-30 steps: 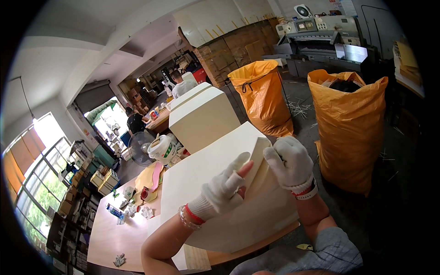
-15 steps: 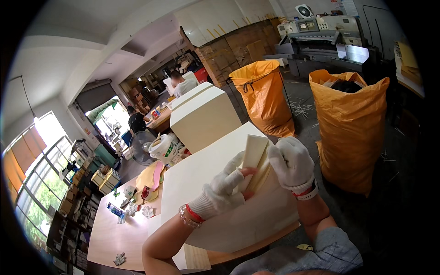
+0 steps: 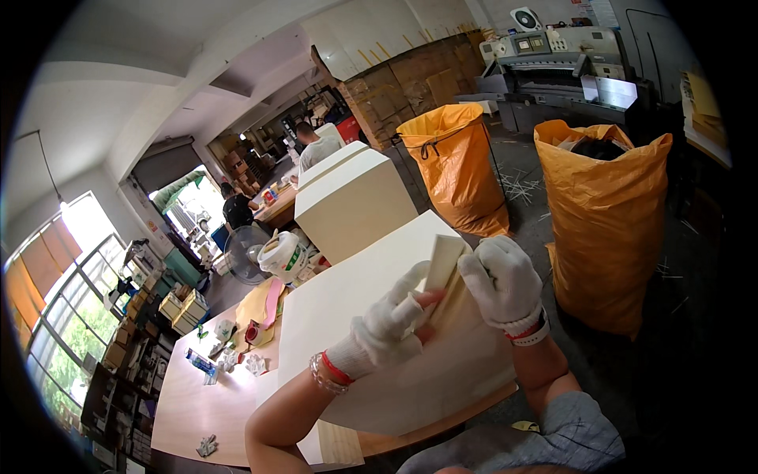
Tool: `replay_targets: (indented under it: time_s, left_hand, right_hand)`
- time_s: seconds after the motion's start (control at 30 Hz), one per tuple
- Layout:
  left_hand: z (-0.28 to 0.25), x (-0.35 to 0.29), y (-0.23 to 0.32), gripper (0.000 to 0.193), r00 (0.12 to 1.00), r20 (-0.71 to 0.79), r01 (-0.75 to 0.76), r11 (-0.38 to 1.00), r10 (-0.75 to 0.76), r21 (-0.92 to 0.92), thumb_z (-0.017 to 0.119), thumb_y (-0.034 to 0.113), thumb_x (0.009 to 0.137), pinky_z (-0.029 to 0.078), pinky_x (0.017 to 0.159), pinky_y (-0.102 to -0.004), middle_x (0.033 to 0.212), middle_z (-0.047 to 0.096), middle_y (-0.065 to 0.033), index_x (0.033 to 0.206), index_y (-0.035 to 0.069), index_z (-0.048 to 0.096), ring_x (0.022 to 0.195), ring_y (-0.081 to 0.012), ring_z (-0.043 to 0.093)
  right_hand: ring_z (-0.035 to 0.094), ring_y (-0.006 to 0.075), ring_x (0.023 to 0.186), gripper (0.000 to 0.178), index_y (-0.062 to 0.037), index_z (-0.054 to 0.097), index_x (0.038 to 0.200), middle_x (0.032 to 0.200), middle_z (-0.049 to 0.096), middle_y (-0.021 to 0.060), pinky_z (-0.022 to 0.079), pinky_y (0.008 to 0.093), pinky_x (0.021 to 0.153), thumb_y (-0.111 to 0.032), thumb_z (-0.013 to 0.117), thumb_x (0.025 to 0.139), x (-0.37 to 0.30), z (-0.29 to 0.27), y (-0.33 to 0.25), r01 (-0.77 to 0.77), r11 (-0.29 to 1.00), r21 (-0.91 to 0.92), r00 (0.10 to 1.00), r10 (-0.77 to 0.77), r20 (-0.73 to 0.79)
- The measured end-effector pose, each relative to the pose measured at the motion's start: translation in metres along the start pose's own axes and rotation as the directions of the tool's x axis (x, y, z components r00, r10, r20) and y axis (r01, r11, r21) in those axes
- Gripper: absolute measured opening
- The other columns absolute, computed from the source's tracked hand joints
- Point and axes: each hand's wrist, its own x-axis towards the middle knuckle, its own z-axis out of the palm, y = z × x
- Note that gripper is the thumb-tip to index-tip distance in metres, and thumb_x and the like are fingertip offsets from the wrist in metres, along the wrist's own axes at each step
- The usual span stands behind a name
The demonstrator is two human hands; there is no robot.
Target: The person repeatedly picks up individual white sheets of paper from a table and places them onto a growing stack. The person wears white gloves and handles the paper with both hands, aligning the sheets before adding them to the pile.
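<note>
A narrow cream strip of paper or card (image 3: 445, 259), seemingly folded or several layers thick, stands tilted over a large stack of white sheets (image 3: 335, 296). My left hand (image 3: 387, 324), in a white knit glove with bare fingertips, is closed round the strip's left side. At its right edge is my right hand (image 3: 502, 284), also white-gloved, with the fingers curled into a fist. Whether those curled fingers pinch the strip or something small is hidden.
Behind the sheets rises a tall block of stacked paper (image 3: 355, 205). Two orange sacks, a nearer one (image 3: 608, 229) and a farther one (image 3: 454, 174), stand on the right. A white bucket (image 3: 282, 257) and tape roll (image 3: 254, 334) sit left. Two people work farther back.
The strip and my left fingers have shifted slightly to the right. My right hand stays nearly in place, still curled. The view has barely moved.
</note>
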Motion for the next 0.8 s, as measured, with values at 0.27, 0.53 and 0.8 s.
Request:
replay_targets:
  time_s: [0.27, 0.53, 0.8]
  left_hand:
    - [-0.002, -0.003, -0.008, 0.032, 0.992, 0.113, 0.079, 0.979, -0.058, -0.188, 0.077, -0.003, 0.072, 0.054, 0.090, -0.0426, 0.145, 0.050, -0.0233, 0.097, 0.007, 0.061, 0.117, -0.0416, 0.061]
    - [-0.003, -0.002, 0.002, 0.039, 0.996, 0.039, 0.077, 0.995, -0.075, -0.062, 0.076, -0.004, 0.072, 0.054, 0.089, -0.0395, 0.147, 0.047, -0.0251, 0.108, 0.006, 0.066, 0.117, -0.0417, 0.061]
    - [-0.005, 0.002, 0.002, 0.040, 0.993, 0.100, 0.067, 0.991, -0.056, -0.117, 0.081, -0.002, 0.073, 0.053, 0.090, -0.0393, 0.150, 0.044, -0.0251, 0.110, 0.004, 0.066, 0.120, -0.0398, 0.060]
  right_hand:
    - [0.057, 0.0334, 0.064, 0.025, -0.0008, 0.057, 0.071, 0.065, 0.056, 0.0137, 0.046, 0.0429, 0.061, -0.011, 0.064, 0.093, 0.000, 0.004, 0.002, -0.012, 1.000, 0.017, 1.000, 0.012, -0.012]
    - [0.057, 0.0334, 0.065, 0.023, -0.0017, 0.059, 0.072, 0.067, 0.057, 0.0138, 0.046, 0.0426, 0.061, -0.010, 0.064, 0.093, -0.001, -0.001, 0.001, -0.013, 1.000, 0.010, 1.000, 0.013, 0.016]
    - [0.055, 0.0323, 0.062, 0.025, -0.0017, 0.056, 0.071, 0.065, 0.055, 0.0131, 0.046, 0.0418, 0.060, -0.009, 0.063, 0.093, 0.000, 0.003, 0.000, 0.023, 1.000, 0.010, 1.000, -0.022, -0.021]
